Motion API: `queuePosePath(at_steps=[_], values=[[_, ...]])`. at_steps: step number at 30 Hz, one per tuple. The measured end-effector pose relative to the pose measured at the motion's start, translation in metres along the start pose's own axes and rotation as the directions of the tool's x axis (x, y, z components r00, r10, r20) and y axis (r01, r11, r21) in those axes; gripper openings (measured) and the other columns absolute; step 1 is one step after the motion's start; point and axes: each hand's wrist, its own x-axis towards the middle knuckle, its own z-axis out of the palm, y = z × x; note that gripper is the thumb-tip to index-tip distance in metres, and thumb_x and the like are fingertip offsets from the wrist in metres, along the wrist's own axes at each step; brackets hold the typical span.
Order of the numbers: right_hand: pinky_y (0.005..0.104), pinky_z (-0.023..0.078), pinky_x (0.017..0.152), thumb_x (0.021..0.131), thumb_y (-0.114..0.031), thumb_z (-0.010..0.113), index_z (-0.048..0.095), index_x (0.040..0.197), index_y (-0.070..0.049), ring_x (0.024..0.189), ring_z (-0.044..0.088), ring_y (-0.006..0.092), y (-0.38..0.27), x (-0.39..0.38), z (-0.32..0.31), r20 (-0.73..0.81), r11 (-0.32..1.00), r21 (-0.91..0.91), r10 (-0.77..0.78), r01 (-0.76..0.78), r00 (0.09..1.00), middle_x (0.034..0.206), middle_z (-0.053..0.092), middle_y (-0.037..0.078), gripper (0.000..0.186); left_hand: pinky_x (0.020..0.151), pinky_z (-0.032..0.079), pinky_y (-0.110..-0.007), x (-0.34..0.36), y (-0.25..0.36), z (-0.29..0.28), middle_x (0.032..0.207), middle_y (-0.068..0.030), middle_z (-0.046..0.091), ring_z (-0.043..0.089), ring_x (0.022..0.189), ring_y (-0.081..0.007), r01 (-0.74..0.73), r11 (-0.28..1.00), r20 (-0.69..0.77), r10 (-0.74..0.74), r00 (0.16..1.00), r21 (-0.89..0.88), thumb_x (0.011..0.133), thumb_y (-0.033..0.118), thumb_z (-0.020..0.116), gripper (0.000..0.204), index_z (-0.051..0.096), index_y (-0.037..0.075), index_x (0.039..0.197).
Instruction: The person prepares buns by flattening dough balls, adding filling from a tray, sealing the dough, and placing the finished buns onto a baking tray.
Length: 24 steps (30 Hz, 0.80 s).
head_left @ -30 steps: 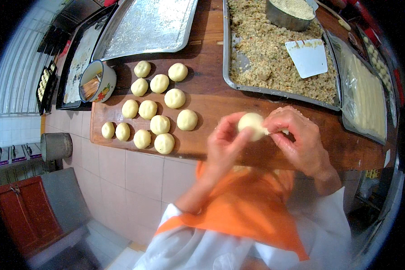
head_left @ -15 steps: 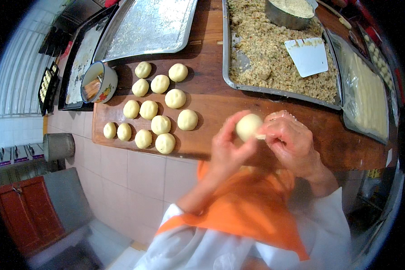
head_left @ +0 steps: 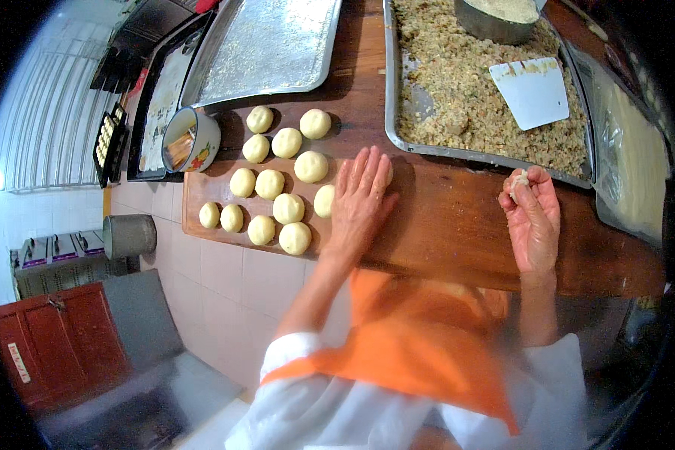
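"So, what has just changed at the worktable (head_left: 442, 229)?"

"The hands no longer meet around one ball, as they do half a second earlier. The left hand (head_left: 358, 206) now lies palm down over the wood, and the right hand (head_left: 534, 217) stands well apart, by the near edge of the crumb-filled tray (head_left: 391, 75), with a scrap of dough (head_left: 520, 183)."

"What does that mean for the work?"

"My reading: the surplus is off, and that ball is set down with the others."

"Where exactly is it?"

"A pale curve of a dough ball (head_left: 388, 171) shows just past the left fingers, close to the tray's near left corner and well in from the worktable's near edge. The hand hides the rest."

"Which way does it point?"

"No way I can name. Its visible edge is rounded, so I'd say it has no real long axis, much like the dough balls (head_left: 288, 209) spread toward the worktable's near left corner. Several of those have dimpled tops; whether this one does, I can't tell."

"And the grip?"

"The left is released: fingers straight, aimed toward the worktable's far side, thumb out to the right. Whether the palm presses down, I can't tell. The right thumb and fingers pinch the scrap, which is small and ragged, without a clear axis."
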Motion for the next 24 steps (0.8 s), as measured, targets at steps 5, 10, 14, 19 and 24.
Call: queuePosePath(at_steps=[5,10,14,19,24], values=[[0.0250,0.041,0.065,0.081,-0.004,0.058,0.049,0.095,-0.008,0.074,0.050,0.0127,0.005,-0.001,-0.014,-0.034,0.998,0.036,0.052,-0.051,0.998,0.086,0.054,0.005,0.017,0.107,0.019,-0.043,-0.009,0.013,-0.013,0.139,-0.0181,0.026,0.024,0.130,-0.0323,0.059,0.998,0.218,-0.050,0.975,-0.036,0.081,0.033,0.057,0.070,0.025,0.002,0.134],[0.0245,0.041,0.065,0.082,-0.006,0.057,0.049,0.097,-0.008,0.075,0.051,0.0126,0.006,0.002,-0.024,-0.051,0.995,0.068,0.080,-0.077,0.995,0.086,0.055,0.005,0.017,0.107,0.017,-0.043,-0.013,0.016,-0.007,0.140,-0.0182,0.025,0.021,0.131,-0.0321,0.055,0.998,0.255,-0.045,0.966,-0.032,0.082,0.035,0.053,0.069,0.024,0.002,0.135],[0.0243,0.041,0.064,0.082,-0.006,0.057,0.049,0.096,-0.009,0.075,0.050,0.0125,0.000,0.004,-0.021,-0.031,0.993,0.100,0.070,-0.066,0.997,0.087,0.055,0.004,0.017,0.107,0.017,-0.042,-0.010,0.020,-0.006,0.140,-0.0181,0.025,0.020,0.131,-0.0315,0.060,0.998,0.274,-0.053,0.960,-0.016,0.083,0.035,0.051,0.067,0.025,0.001,0.135],[0.0244,0.040,0.064,0.082,-0.005,0.057,0.048,0.095,-0.009,0.075,0.049,0.0120,-0.008,-0.003,-0.014,0.069,0.990,0.121,0.064,-0.072,0.996,0.086,0.054,0.004,0.017,0.106,0.021,-0.040,0.003,0.003,-0.026,0.137,-0.0185,0.030,0.027,0.128,-0.0310,0.164,0.948,0.291,-0.081,0.953,-0.272,0.087,0.032,0.048,0.057,0.030,0.002,0.133],[0.0240,0.040,0.061,0.082,-0.004,0.055,0.048,0.094,-0.008,0.072,0.048,0.0117,-0.006,-0.020,-0.022,-0.034,0.993,0.090,0.079,-0.076,0.996,0.083,0.052,0.003,0.015,0.098,0.030,-0.045,0.007,-0.013,-0.020,0.130,-0.0180,0.039,0.037,0.121,-0.0323,0.342,0.934,0.124,-0.329,0.936,-0.101,0.086,0.031,0.051,0.043,0.049,0.001,0.117]])
